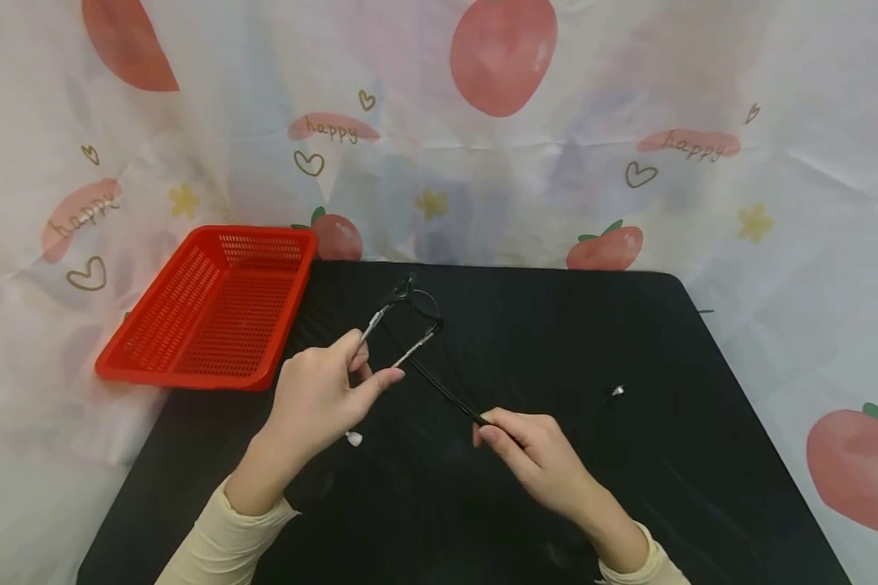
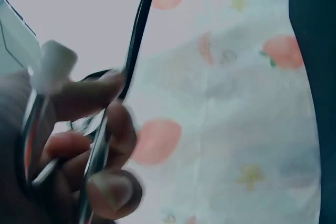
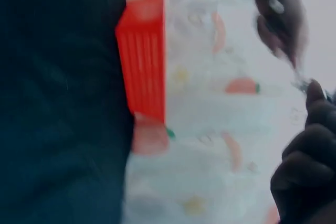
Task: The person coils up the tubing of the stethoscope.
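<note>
My left hand (image 1: 325, 390) grips a pair of eyeglasses (image 1: 424, 303) by its thin silvery temples, with the round dark-rimmed front facing away from me. A thin black cord-like strip (image 1: 442, 388) runs from beside the glasses down to my right hand (image 1: 537, 455), which pinches it between thumb and fingers. Beyond that hand lies a small silvery tip (image 1: 618, 391), and a white tip (image 1: 354, 439) shows below my left hand. In the left wrist view the white tip (image 2: 56, 61) caps a metal rod near the palm. Curled fingers (image 3: 307, 166) appear blurred in the right wrist view.
A red plastic basket (image 1: 205, 378) with slotted sides stands at the table's back left corner. Black covering spreads over the table (image 1: 556, 325). Behind it hangs a pale curtain (image 1: 439, 162) printed with fruit, hearts and flowers.
</note>
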Demonstrator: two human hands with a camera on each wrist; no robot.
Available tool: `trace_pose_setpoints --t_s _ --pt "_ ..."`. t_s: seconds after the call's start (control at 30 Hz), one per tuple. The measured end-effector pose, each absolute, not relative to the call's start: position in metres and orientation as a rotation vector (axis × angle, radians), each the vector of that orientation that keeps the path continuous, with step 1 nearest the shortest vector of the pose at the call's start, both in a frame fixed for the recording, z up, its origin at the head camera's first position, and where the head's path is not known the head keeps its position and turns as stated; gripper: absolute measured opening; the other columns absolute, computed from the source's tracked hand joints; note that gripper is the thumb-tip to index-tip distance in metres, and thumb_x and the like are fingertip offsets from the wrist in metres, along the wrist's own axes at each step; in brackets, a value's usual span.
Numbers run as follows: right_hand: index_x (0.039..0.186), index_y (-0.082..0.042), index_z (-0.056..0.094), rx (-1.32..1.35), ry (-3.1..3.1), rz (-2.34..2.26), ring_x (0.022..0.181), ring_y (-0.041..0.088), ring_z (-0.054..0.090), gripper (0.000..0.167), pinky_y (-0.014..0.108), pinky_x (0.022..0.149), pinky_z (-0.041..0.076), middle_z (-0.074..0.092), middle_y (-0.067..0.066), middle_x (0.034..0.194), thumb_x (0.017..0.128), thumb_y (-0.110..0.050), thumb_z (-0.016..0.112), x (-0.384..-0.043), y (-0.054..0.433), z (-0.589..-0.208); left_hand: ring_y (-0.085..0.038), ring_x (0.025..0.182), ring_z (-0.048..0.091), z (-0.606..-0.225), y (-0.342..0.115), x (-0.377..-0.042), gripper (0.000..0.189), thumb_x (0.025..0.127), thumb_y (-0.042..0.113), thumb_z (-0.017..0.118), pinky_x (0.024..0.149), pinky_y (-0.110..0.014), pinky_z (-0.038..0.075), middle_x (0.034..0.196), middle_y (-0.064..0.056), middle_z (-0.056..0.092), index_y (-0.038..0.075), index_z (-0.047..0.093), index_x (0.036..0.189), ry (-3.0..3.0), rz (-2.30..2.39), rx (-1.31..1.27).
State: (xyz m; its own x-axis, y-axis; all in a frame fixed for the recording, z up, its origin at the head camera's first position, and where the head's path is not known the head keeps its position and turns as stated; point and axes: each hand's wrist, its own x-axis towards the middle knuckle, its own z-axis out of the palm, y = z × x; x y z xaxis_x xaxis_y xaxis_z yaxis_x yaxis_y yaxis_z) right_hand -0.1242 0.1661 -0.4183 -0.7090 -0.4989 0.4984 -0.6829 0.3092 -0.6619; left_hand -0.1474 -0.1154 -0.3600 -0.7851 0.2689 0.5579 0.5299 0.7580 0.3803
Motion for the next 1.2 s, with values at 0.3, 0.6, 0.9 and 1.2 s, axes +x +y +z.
trace_pose_setpoints --t_s 0.3,0.6,0.9,1.2 --pt "0.102 -0.019 0.069 1.261 -2.283 0.929 0.06 -0.011 0.037 0.012 0.007 0.059 0.035 0.052 -0.017 0.072 0.106 -0.025 0.059 -0.123 0.206 -0.367 -0.005 0.049 0.039 -0.353 -0.121 -0.149 0.051 0.082 0.044 0.086 0.051 -0.027 0.026 0.056 0.015 0.045 0.019 0.043 0.073 -2.792 -0.739 -0.62" --pt "0.099 -0.017 0.07 1.653 -2.036 0.885 0.06 -0.006 0.042 0.018 0.01 0.059 0.037 0.057 -0.014 0.079 0.105 -0.031 0.06 -0.16 0.187 -0.307 0.002 0.045 0.029 -0.342 -0.092 -0.132 0.051 0.083 0.051 0.084 0.045 -0.02 0.02 0.052 0.017 0.032 0.023 0.043 0.069 -2.686 -0.448 -1.198" --pt "0.096 -0.003 0.069 1.802 -2.123 1.829 0.065 0.016 0.049 0.033 0.034 0.06 0.044 0.062 0.0 0.082 0.106 -0.031 0.055 -0.215 0.16 -0.338 0.006 0.045 0.023 -0.326 -0.09 -0.112 0.052 0.082 0.048 0.086 0.047 -0.015 0.014 0.049 0.017 0.032 0.023 0.042 0.067 -2.339 -0.511 -1.259" --pt "0.118 -0.009 0.074 1.259 -2.406 1.517 0.06 0.006 0.043 0.027 0.026 0.058 0.042 0.054 -0.005 0.071 0.106 -0.001 0.051 -0.181 0.18 -0.409 0.005 0.051 0.021 -0.34 -0.118 -0.128 0.058 0.078 0.039 0.09 0.052 -0.021 0.016 0.057 0.017 0.021 0.021 0.036 0.064 -2.599 -0.919 -0.75"
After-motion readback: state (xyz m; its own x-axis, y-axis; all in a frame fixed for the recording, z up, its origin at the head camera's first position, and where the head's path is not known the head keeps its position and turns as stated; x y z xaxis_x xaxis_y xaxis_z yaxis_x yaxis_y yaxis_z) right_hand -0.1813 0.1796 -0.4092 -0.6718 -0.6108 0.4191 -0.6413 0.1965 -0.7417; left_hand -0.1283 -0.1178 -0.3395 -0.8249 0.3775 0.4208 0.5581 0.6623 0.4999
